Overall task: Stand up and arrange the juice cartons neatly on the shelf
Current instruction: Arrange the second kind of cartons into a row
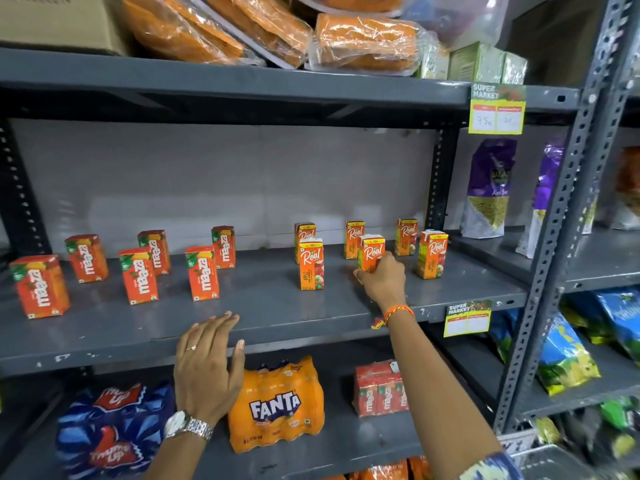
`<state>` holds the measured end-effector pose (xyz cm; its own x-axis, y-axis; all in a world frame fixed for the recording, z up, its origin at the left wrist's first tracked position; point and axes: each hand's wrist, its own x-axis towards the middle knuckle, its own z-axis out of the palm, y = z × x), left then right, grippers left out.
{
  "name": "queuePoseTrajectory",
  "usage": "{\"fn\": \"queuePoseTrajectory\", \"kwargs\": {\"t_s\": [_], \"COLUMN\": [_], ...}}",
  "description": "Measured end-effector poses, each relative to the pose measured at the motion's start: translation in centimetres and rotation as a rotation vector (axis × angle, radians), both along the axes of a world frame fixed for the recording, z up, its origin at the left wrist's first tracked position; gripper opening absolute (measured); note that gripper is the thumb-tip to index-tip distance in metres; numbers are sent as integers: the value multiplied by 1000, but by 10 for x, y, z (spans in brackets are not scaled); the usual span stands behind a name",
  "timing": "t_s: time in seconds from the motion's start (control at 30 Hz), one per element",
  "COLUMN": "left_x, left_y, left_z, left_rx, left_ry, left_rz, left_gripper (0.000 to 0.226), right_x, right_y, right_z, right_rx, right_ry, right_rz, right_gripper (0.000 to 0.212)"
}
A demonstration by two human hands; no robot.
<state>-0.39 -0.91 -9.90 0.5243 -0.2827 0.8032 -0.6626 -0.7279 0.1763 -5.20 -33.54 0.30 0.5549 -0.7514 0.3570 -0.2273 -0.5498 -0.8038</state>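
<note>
The shelf (263, 306) is made of grey painted metal, matt and scuffed. The juice cartons (202, 273) are printed in glossy card. The bottle pack (277, 403) is wrapped in shiny plastic film.

Even, fairly bright indoor light falls on the grey shelf (263, 306), and the pale wall behind it is softly lit. Under the upper shelf board (221, 81) lies a dark band of shadow. Glare streaks the plastic-wrapped orange packs (367, 39) above that board. Wide-angle distortion bends the shelf post (568, 216) at the right. The snack bags (568, 355) right of the post look blurred.
</note>
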Motion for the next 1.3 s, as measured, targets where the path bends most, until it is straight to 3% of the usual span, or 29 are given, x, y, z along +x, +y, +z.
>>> {"fn": "queuePoseTrajectory", "kwargs": {"t_s": [0.2,0.3,0.4,0.47,0.53,0.63,0.7,0.87,1.3], "left_x": [-2,-4,-5,-5,-5,-4,-4,-7,-20], "left_y": [1,1,1,1,1,2,3,3,-33], "left_z": [2,3,3,3,3,2,3,4,15], "left_rx": [-6,-5,1,6,8,19,28,45,74], "left_ry": [2,12,27,31,34,30,31,32,73], "left_rz": [-15,-13,-15,-13,-11,-13,-17,-7,9], "left_gripper": [47,47,48,48,48,48,48,47,48], "right_x": [-1,-5,-17,-23,-19,0,11,30,23], "right_y": [0,3,17,34,52,66,65,55,45], "right_z": [0,3,4,0,1,6,12,20,15], "right_rx": [2,36,-92,-230,-188,95,153,157,153], "right_ry": [17,25,-144,-348,-442,-272,-87,97,92], "right_rz": [18,17,-93,-155,-37,307,423,611,681], "right_gripper": [50,64,79,63,47,62,76,58,60]}}
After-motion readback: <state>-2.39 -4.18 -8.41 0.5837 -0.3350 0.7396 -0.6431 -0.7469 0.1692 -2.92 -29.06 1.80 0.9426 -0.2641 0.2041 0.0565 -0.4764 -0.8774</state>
